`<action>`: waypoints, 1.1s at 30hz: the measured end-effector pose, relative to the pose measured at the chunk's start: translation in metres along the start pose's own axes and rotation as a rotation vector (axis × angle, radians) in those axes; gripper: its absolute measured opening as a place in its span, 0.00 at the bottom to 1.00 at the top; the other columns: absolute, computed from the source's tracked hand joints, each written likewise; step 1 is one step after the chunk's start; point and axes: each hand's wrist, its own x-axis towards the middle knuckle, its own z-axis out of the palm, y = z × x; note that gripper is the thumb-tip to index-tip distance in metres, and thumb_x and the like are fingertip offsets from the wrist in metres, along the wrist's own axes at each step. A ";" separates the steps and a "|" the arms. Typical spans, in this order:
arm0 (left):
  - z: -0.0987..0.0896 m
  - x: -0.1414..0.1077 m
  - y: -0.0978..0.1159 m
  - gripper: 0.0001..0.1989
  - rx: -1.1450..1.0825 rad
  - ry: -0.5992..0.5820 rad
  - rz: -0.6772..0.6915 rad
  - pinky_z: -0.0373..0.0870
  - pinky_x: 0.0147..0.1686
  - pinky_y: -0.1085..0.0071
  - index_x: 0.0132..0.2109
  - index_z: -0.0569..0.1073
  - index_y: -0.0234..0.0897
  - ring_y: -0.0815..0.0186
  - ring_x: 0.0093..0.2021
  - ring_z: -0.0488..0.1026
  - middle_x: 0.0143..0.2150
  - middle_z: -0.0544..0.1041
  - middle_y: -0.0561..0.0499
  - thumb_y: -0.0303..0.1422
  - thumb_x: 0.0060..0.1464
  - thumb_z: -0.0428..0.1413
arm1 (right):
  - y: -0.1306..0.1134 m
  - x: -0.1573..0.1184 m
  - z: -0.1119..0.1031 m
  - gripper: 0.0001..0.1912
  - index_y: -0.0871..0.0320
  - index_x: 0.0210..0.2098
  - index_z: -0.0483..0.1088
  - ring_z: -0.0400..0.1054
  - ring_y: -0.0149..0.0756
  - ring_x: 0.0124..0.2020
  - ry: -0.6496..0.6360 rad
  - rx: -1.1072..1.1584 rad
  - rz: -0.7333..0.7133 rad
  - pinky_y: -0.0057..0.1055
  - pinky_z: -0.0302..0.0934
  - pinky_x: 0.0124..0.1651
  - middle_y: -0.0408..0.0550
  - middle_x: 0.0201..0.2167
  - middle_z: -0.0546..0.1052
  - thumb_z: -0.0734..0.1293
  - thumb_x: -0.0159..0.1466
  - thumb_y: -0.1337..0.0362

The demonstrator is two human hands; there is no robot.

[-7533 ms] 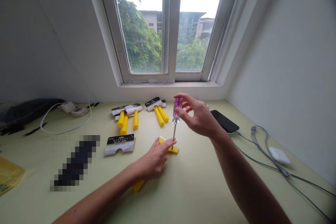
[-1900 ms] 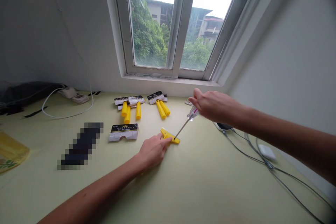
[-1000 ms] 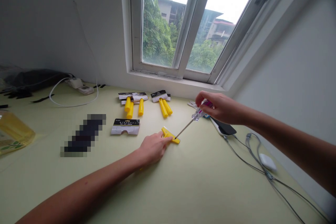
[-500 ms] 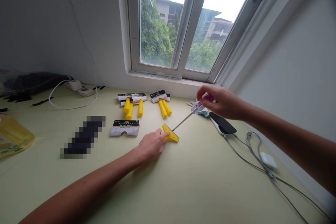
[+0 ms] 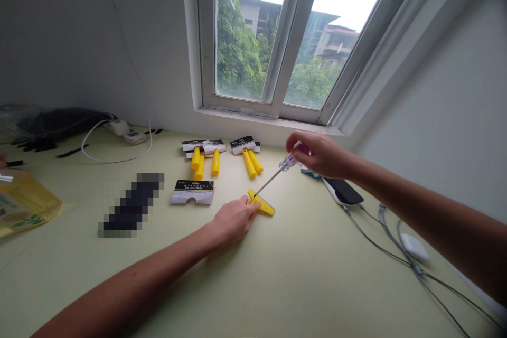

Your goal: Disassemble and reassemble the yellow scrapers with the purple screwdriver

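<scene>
My left hand (image 5: pixel 236 217) presses a yellow scraper head (image 5: pixel 266 207) against the table, fingers closed at its left end. My right hand (image 5: pixel 317 152) is wrapped round the clear and purple handle of a screwdriver (image 5: pixel 273 175). The shaft slants down to the left, and its tip meets the scraper head near its upper left end. Whether the tip sits in a screw is too small to tell. Behind the hands lie yellow scraper handles (image 5: pixel 216 162) in card packaging, with two more yellow handles (image 5: pixel 249 163) to their right. A loose packaging card (image 5: pixel 193 194) lies left of my left hand.
A phone (image 5: pixel 344 191) with cables (image 5: pixel 376 245) and a white case (image 5: pixel 414 247) lie at the right. At the left are a yellow pack (image 5: pixel 31 203), a pixelated dark patch (image 5: pixel 132 203) and a power strip (image 5: pixel 132 136). A window (image 5: pixel 273 63) rises behind the table.
My right hand has brought the screwdriver left, its tip shifting from the scraper head's upper middle edge towards its left end. My left hand keeps its hold; the camera view has shifted slightly.
</scene>
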 end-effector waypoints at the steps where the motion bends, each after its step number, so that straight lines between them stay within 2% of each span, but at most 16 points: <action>1: 0.000 0.000 0.000 0.21 -0.003 -0.003 -0.003 0.68 0.33 0.67 0.58 0.68 0.47 0.61 0.33 0.72 0.40 0.70 0.46 0.39 0.64 0.39 | 0.000 0.000 0.000 0.06 0.56 0.35 0.67 0.68 0.33 0.30 -0.001 -0.001 0.001 0.27 0.59 0.35 0.44 0.30 0.75 0.61 0.59 0.68; 13: 0.002 0.000 -0.001 0.19 -0.008 -0.014 -0.005 0.66 0.31 0.69 0.57 0.68 0.46 0.62 0.33 0.71 0.41 0.69 0.45 0.37 0.63 0.40 | 0.009 -0.001 0.002 0.05 0.56 0.35 0.67 0.69 0.33 0.29 -0.001 -0.045 0.096 0.27 0.59 0.33 0.44 0.29 0.75 0.60 0.60 0.66; 21: 0.002 0.000 -0.003 0.19 -0.017 -0.003 0.021 0.66 0.30 0.69 0.56 0.68 0.46 0.62 0.33 0.71 0.40 0.68 0.46 0.38 0.64 0.40 | 0.015 -0.004 0.010 0.06 0.55 0.37 0.66 0.70 0.34 0.29 0.056 -0.075 0.243 0.28 0.59 0.31 0.45 0.29 0.76 0.59 0.61 0.65; 27: 0.001 0.001 -0.001 0.19 -0.012 -0.020 0.010 0.67 0.32 0.67 0.57 0.67 0.45 0.61 0.33 0.71 0.40 0.68 0.46 0.37 0.64 0.40 | -0.004 -0.003 0.007 0.11 0.56 0.42 0.65 0.71 0.37 0.33 0.069 0.004 0.226 0.31 0.63 0.35 0.48 0.33 0.77 0.63 0.61 0.60; 31: 0.001 0.001 0.001 0.20 0.000 -0.027 0.014 0.68 0.33 0.67 0.57 0.67 0.44 0.61 0.34 0.72 0.41 0.68 0.46 0.36 0.63 0.39 | -0.017 0.008 0.001 0.10 0.56 0.41 0.69 0.71 0.37 0.34 -0.043 -0.002 0.176 0.30 0.62 0.36 0.48 0.34 0.78 0.64 0.60 0.61; 33: 0.003 0.002 0.001 0.20 0.017 -0.028 0.019 0.69 0.34 0.66 0.58 0.66 0.44 0.61 0.35 0.72 0.42 0.69 0.45 0.35 0.64 0.39 | -0.018 0.015 -0.001 0.10 0.56 0.40 0.69 0.71 0.39 0.33 -0.078 -0.083 0.193 0.31 0.60 0.33 0.51 0.33 0.78 0.62 0.62 0.60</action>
